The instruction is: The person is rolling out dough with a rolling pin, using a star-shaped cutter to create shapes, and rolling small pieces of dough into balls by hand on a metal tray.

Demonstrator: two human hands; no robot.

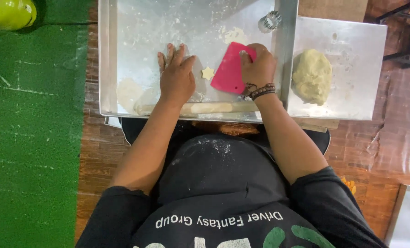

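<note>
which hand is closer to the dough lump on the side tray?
Right. The right hand holds the pink scraper just across the tray wall from the dough lump. The left hand lies flat on the floured tray, farther off, beyond the star cutout.

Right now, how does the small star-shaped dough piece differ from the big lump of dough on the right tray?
The star-shaped dough piece is small, flat and cut to a clean star outline; the dough lump is large, thick and rounded, with no cut shape. The star lies on the floured tray between the left hand and the pink scraper held by the right hand; the lump sits alone on the right tray. Both are pale cream dough.
</note>
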